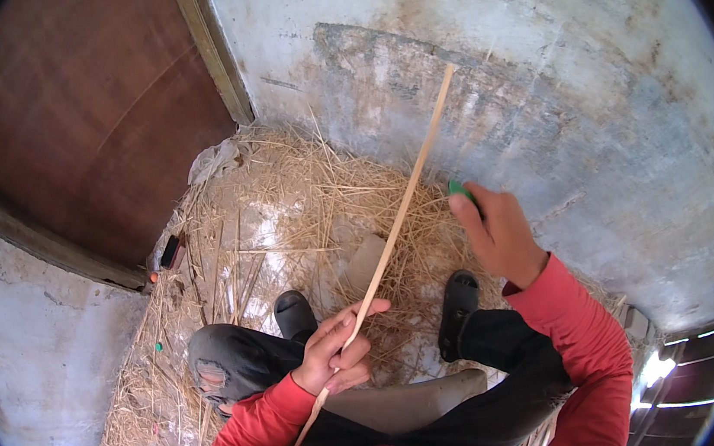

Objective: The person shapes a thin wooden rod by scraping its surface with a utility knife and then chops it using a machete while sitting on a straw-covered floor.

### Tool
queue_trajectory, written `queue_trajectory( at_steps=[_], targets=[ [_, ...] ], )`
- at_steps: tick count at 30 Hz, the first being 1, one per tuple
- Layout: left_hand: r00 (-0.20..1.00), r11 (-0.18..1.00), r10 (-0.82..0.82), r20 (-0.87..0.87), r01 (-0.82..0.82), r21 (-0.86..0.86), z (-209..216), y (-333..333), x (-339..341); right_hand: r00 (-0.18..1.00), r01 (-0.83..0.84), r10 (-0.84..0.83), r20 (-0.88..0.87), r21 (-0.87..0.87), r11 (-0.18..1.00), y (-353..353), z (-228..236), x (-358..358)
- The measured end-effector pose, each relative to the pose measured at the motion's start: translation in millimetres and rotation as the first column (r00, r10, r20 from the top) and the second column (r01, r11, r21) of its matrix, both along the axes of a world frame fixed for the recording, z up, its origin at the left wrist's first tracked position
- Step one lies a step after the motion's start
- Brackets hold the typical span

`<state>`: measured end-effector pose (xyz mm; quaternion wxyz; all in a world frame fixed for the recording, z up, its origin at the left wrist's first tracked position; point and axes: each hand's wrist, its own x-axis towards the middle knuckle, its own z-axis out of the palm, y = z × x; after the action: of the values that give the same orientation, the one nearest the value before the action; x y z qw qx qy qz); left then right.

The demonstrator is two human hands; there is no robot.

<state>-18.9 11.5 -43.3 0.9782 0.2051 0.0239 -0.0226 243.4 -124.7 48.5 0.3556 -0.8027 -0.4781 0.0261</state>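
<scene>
A long, thin, pale bamboo or wooden strip (410,191) runs slantwise from my lap up toward the wall. My left hand (336,353) is closed around its lower part, with the index finger stretched out past it. To the right of the strip and apart from it, my right hand (497,230) is closed on a small green object (460,190) that looks like a handle. Most of that green object is hidden in the fist, so its kind cannot be made out. Both arms wear red sleeves.
Straw and shavings (301,185) litter the floor around my dark sandals (457,308). Between them lies a flat tan block (365,261). A stained wall (537,117) rises in front and to the right; a brown door (94,120) stands at left. Near it is a small black object (170,252).
</scene>
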Motion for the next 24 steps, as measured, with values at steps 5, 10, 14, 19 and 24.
queue_trajectory(
  at_steps=[5, 10, 14, 19, 24],
  targets=[
    [0.988, 0.996, -0.012, -0.153, 0.025, 0.084, -2, -1, -1, 0.984, -0.152, 0.168, 0.057, -0.218, 0.964, 5, -9, -40],
    [0.974, 0.974, -0.036, -0.223, 0.084, 0.21, -7, 1, -13, 0.99, 0.133, -0.123, 0.067, -0.182, 0.974, 16, -30, 26],
    [0.952, 0.951, -0.125, -0.28, 0.195, 0.24, 1, -7, -6, 0.897, 0.441, -0.43, 0.101, -0.169, 0.881, -12, -37, 87],
    [0.954, 0.935, -0.269, -0.132, 0.292, 0.204, -8, -21, -21, 0.729, 0.676, -0.684, -0.013, 0.166, 0.718, -115, -31, 157],
    [0.989, 0.926, 0.079, -0.122, -0.028, 0.376, 10, -13, -6, 0.805, 0.532, -0.45, -0.387, 0.135, 0.836, -90, 24, 77]
  ],
)
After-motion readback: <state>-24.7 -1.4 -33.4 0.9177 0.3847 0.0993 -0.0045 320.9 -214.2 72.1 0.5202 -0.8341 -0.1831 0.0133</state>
